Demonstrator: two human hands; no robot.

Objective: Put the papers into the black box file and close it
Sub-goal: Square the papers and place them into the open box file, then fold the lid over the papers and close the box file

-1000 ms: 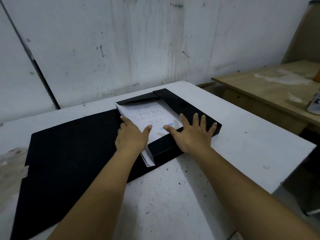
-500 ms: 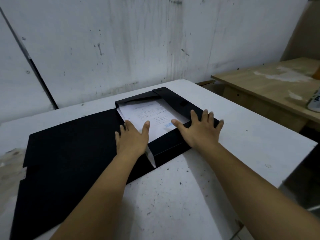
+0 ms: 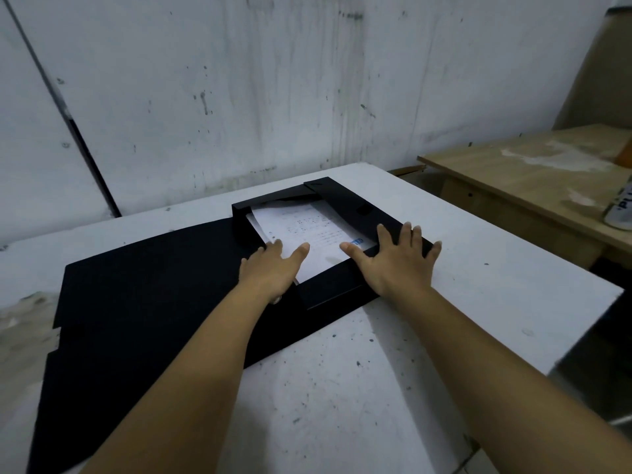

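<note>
Wooden bench (image 3: 533, 172) right of table (image 3: 478, 268), perhaps a can (image 3: 620, 208) there.

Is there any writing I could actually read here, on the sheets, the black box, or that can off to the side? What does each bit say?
"PLU": partial dark letters on the white can on the wooden table, cut off at the picture's edge.
Papers in the black box file: rows of printed text, too small and blurred to read.
Blue mark on the top sheet: too blurred to read.
Black box file: no lettering visible.
</note>
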